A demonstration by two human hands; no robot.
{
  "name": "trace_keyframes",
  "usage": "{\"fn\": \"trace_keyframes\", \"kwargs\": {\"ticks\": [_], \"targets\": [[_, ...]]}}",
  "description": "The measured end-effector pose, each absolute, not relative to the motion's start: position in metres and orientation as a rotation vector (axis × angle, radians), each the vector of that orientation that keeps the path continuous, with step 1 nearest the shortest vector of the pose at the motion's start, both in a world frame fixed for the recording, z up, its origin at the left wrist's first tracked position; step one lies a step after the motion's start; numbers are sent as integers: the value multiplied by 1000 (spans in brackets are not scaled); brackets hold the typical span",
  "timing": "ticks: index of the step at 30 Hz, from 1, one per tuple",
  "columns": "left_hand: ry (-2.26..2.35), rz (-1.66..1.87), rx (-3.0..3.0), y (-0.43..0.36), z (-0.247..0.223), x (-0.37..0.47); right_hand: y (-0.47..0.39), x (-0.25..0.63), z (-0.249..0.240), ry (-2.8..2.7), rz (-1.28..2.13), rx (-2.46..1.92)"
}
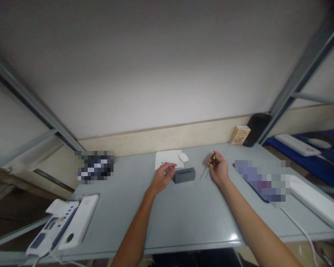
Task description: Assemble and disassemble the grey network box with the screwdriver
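Observation:
A dark grey box [184, 175] with a row of slots along its top stands on the grey table [122, 200]. Beside its left end is my left hand [163, 177], fingers apart and holding nothing; whether a fingertip touches the box cannot be made out. My right hand [218, 168], to the right of the box, is closed around a yellow and black screwdriver [213, 160], its thin shaft slanting down to the left. Behind the box lie a white sheet [161, 158] and a small white rounded object [183, 157].
A power strip [54, 227] and a white device [79, 221] lie at the left. At the right are a phone-like slab [256, 183], a long white device [314, 200] and a cable [297, 226]. A yellow box [239, 135] and a black object [256, 129] stand at the back right.

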State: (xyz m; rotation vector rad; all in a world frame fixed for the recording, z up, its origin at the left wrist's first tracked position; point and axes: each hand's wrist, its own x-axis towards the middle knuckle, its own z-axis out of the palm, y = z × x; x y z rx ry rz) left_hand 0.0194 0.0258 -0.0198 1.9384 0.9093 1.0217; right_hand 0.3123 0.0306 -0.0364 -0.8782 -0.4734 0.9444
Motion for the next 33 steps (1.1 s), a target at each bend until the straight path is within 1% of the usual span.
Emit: {"fn": "trace_keyframes", "kwargs": {"ticks": [2, 9, 14, 16, 21, 27, 33], "targets": [[852, 927, 1920, 14, -21, 31, 22, 313, -35, -551, 961, -909], [1120, 1046, 1908, 13, -41, 43, -5, 289, -35, -962, 1016, -1117], [1178, 1106, 2008, 18, -49, 41, -24, 274, -37, -1548, 762, -1446], [1170, 1107, 2070, 19, -49, 41, -32, 272, -39, -1670, 691, -1514], [1108, 1061, 2179, 14, -44, 42, -47, 273, -45, -1652, 662, -1458], [1058, 1043, 2210, 3, -39, 36, -57, 271, -42, -1531, 623, -1533], [1065, 1122, 2128, -1, -43, 31, -62, 286, -38, -1403, 485, -1620]]}}
